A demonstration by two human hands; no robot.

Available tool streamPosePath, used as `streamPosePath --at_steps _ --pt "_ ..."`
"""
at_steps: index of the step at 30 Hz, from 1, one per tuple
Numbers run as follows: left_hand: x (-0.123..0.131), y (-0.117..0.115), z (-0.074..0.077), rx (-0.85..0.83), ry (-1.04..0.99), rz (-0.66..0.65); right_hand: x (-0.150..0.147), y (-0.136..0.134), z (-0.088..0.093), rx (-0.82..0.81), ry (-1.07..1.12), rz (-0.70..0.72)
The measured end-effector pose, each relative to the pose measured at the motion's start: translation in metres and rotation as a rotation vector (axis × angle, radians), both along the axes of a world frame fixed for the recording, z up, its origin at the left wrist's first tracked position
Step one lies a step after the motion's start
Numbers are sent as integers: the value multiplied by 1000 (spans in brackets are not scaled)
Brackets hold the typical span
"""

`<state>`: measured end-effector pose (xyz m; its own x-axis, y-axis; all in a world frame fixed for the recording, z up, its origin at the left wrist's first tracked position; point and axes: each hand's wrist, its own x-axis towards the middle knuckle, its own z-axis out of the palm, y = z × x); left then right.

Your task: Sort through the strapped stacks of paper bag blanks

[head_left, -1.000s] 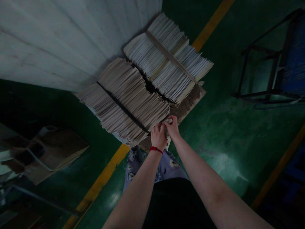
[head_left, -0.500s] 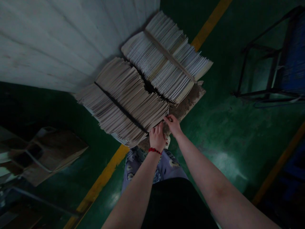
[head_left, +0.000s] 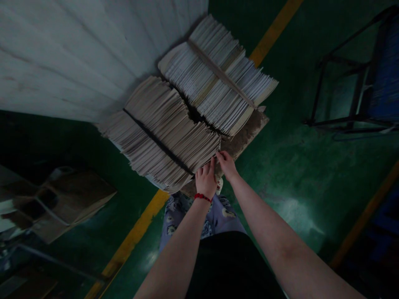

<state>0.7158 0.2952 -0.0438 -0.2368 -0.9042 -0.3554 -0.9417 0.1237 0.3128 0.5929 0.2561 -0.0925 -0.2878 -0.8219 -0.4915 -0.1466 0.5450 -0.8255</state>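
While left hand, right hand touch brown bundle (near end), grip unclear

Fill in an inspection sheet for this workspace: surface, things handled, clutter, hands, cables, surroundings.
Surface: worn brown board under the stacks.
Things handled: near stack of edge-on sheets, crossed by a dark strap; beside it, a far stack with a paler strap.
Clutter: cardboard box on the left.
Hands: left hand, wearing a red bracelet, at the near stack's front edge; right hand at its right corner, grip unclear.
Cables: none identifiable in the dim light.
Surroundings: pale wall, green floor, yellow line, dark metal frame at right.
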Motion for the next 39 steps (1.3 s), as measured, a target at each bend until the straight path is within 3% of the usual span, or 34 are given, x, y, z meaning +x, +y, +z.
streamPosePath --at_steps 17,30,39 --pt "-1 -6 1 31 -3 -2 13 6 0 32 133 -113" --pt "-6 -5 5 45 4 69 -1 -3 -2 6 72 27" --pt "-5 -6 4 39 1 52 0 -1 -2 0 38 18"
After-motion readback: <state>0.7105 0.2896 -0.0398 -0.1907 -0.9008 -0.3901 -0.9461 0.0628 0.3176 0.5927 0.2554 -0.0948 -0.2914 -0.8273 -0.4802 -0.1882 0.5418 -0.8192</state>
